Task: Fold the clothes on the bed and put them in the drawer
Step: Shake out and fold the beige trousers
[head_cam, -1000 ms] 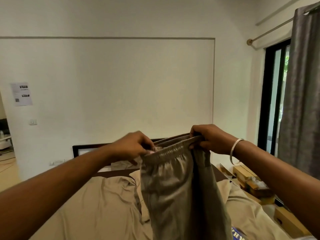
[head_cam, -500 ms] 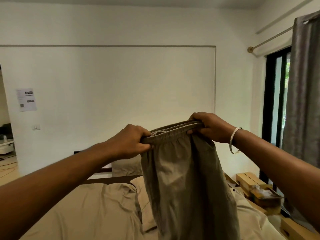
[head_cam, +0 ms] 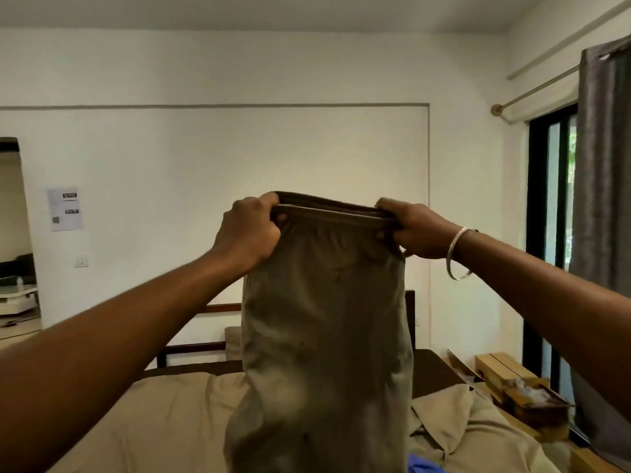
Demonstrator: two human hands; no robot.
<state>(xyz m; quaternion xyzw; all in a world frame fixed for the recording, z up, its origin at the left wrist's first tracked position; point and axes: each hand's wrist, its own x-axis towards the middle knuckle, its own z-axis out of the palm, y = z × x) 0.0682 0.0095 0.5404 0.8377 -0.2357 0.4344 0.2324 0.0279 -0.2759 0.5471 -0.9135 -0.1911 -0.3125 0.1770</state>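
Observation:
I hold a pair of olive-brown trousers (head_cam: pixel 324 336) up in front of me by the elastic waistband, so they hang straight down over the bed (head_cam: pixel 164 421). My left hand (head_cam: pixel 247 232) grips the waistband's left end, and my right hand (head_cam: pixel 411 230), with a silver bangle at the wrist, grips the right end. The waistband is stretched level between the two. A beige shirt (head_cam: pixel 467 425) lies on the bed at the lower right, with a bit of blue cloth (head_cam: pixel 421 464) beside it. No drawer is in view.
A dark wooden headboard (head_cam: pixel 198 346) stands against the white wall. Cardboard boxes (head_cam: pixel 512 384) sit to the right of the bed by a dark-framed glass door (head_cam: pixel 549 213) with a grey curtain (head_cam: pixel 604 165). A doorway opens at far left.
Both hands have lifted the trousers higher and pulled the waistband wider and level. The view has tilted up, showing more wall and ceiling.

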